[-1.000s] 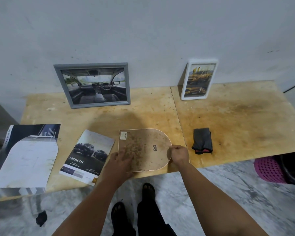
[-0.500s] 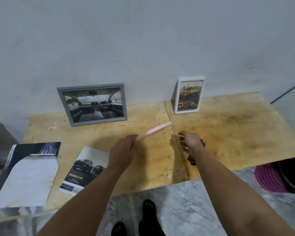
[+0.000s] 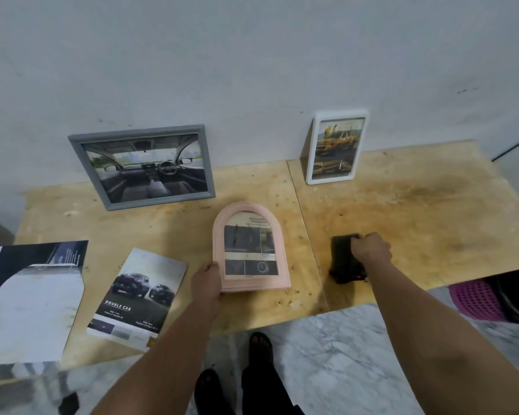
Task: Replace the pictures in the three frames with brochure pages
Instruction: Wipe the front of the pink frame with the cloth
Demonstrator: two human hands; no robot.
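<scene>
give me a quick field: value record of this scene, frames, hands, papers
pink arched frame: face up on the wooden table, brochure page inside
left hand: holds the pink frame at its lower left edge
right hand: grips the black cloth on the table
grey frame: leans on the wall, car interior picture
white frame: leans on the wall, yellow car picture
brochure: flat, left of the pink frame, reads DOUBLE CAB
cut page: at the table's left end, arched piece missing
</scene>
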